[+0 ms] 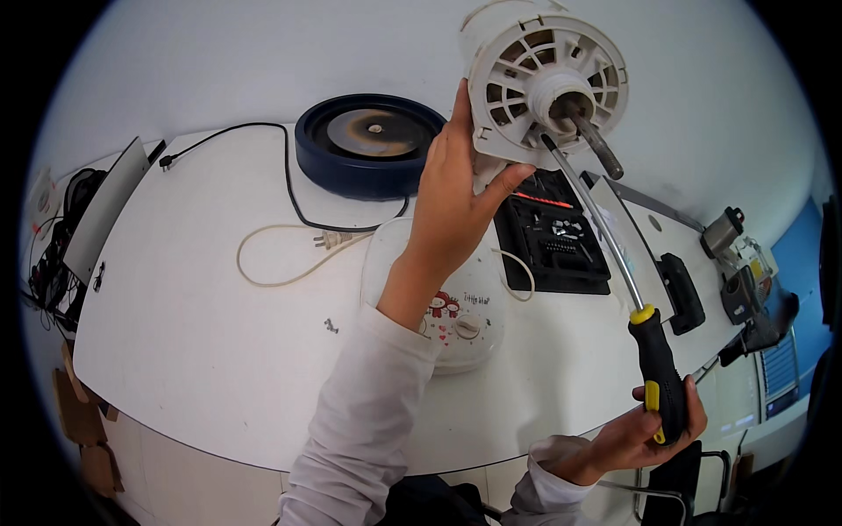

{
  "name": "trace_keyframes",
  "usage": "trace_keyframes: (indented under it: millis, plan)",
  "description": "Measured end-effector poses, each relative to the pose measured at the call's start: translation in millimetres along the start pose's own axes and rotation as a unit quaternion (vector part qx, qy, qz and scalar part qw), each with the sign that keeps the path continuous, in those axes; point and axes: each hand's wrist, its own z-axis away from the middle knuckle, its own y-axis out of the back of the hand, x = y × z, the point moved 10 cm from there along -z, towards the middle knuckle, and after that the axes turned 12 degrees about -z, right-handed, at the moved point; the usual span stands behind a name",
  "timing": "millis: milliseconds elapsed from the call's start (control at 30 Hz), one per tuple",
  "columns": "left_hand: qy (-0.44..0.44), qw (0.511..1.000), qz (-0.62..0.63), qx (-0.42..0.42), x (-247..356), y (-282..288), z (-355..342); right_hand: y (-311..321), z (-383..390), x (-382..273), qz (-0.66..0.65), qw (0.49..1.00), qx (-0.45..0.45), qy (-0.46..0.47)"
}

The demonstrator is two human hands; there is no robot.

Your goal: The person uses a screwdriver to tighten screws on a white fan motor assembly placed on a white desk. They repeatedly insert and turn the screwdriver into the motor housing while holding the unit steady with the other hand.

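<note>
My left hand (443, 206) is closed on the side of a white plastic motor housing (491, 53), raised above the table. The housing has a slotted round end, a threaded collar and a metal shaft (603, 149) sticking out of it. My right hand (631, 443) holds the black-and-yellow handle of a long screwdriver (652, 359). Its tip lies at the housing's lower rim, just below the collar; I cannot tell whether it touches. Behind my left forearm sits a white appliance base (474, 351) with a cartoon print and a knob.
The white table (175, 333) carries a navy round heater base (324, 167), black and beige cords (263, 283), a black tool case (553, 276) and small screws (331, 325). Cables (70, 206) and a panel stand at the left, small appliances (728, 237) at the right.
</note>
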Motion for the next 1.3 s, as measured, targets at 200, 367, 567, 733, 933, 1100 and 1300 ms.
trace_keyframes:
  millis: [200, 367, 567, 733, 933, 1100, 1300]
  plan:
    - [-0.01, 1.0, -0.011, 0.004, 4, -1, 0, -2, -3, -3, -0.006, 1.0, -0.008, -0.009]
    - [0.0, 1.0, -0.002, -0.006, 0, -2, 1, -9, -8, -9, -0.014, 1.0, -0.022, -0.015]
    - [0.002, 1.0, 0.017, -0.008, -2, -2, 0, -17, -16, -30, -0.002, 0.999, -0.043, 0.004]
    - [0.0, 0.999, 0.042, -0.007, -1, -2, 0, -30, -23, -46, -0.044, 0.987, -0.148, 0.033]
    - [-0.003, 0.999, 0.045, -0.002, 1, -1, 1, -37, -31, -66, -0.026, 0.975, -0.202, 0.086]
    - [-0.005, 0.998, 0.056, -0.006, 2, -3, -1, -47, -38, -91, 0.037, 0.963, -0.248, 0.099]
    - [-0.007, 0.999, 0.037, 0.002, -1, 3, 1, -61, -40, -105, 0.05, 0.931, -0.344, 0.108]
